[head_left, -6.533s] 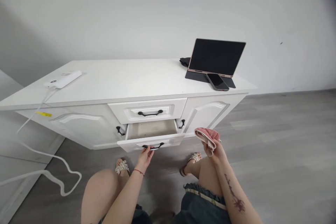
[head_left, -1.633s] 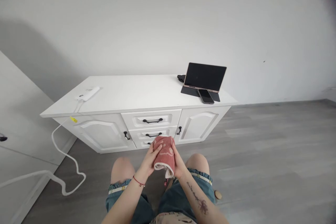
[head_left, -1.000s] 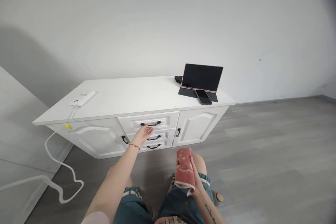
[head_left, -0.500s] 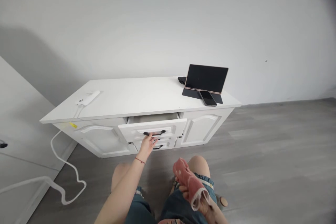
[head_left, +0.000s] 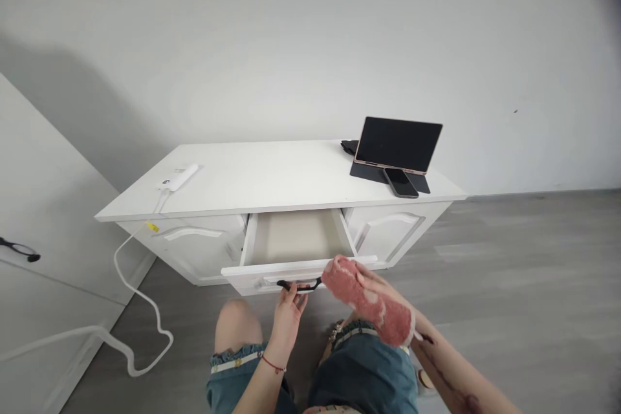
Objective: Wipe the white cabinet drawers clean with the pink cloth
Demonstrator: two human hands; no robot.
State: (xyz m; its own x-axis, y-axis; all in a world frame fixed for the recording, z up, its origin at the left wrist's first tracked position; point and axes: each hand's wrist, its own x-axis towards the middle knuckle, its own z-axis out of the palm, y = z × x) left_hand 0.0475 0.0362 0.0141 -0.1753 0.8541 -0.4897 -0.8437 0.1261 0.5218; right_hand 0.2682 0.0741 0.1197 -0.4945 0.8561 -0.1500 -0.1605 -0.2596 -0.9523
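My left hand (head_left: 288, 318) has its fingers hooked on the black handle (head_left: 311, 286) of the top drawer. That drawer (head_left: 298, 236) is pulled well out of the white cabinet, and its pale bottom shows with nothing lying on it. A rolled pinkish-red towel (head_left: 361, 301) with white patches and a pale edge is in my right hand (head_left: 381, 286). My right fingers lie along the roll's upper side, partly hidden. The towel's far end is beside the right part of the drawer front, above my knees.
On the white cabinet top (head_left: 266, 174) stand a propped tablet (head_left: 398, 144), a dark phone (head_left: 400, 183) and a black item (head_left: 349, 147) behind. A white power strip (head_left: 178, 178) sits at left, its white cable (head_left: 154, 304) looping to the floor. A wooden stool part (head_left: 425, 380) is lower right.
The drawer has come much farther out toward me with my left hand on its handle. My right hand has raised the towel from my lap toward the drawer front.
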